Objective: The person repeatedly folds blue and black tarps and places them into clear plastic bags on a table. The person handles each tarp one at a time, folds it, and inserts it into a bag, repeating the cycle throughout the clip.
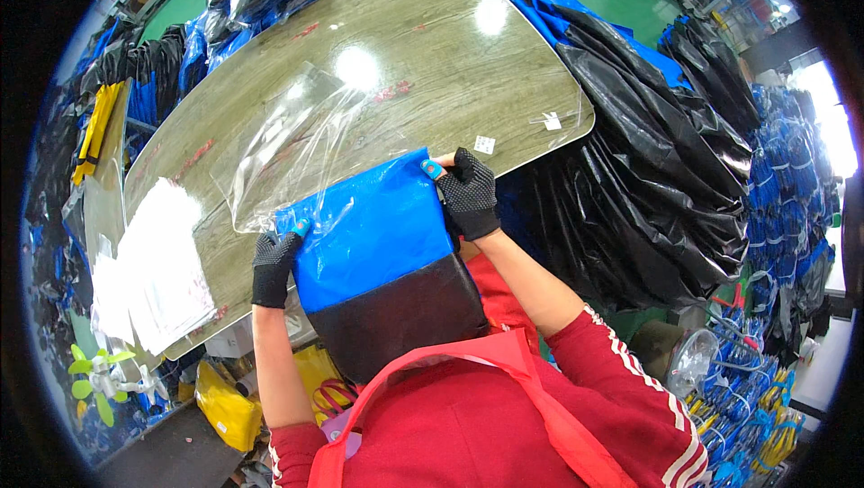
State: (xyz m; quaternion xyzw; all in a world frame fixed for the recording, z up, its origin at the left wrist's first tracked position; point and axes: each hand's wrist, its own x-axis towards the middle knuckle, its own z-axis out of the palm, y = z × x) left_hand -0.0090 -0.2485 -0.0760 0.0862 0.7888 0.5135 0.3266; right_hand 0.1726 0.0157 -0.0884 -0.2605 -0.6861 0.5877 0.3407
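Note:
A folded blue-and-black sheet of shiny coated fabric hangs at the table's near edge in front of my body, blue part uppermost. My left hand, in a black dotted glove, pinches its upper left corner with the thumb on top. At the upper right corner my right hand, gloved the same way, grips it with curled fingers. A clear plastic bag lies wrinkled on the table, its near end overlapping the blue part beside my left hand. Whether that hand also holds the plastic, I cannot tell.
The wood-grain table has a rounded edge. White sheets are piled on its left, with small white labels at the right. Black sheeting drapes beside the table's right edge. A green-bladed fan stands lower left.

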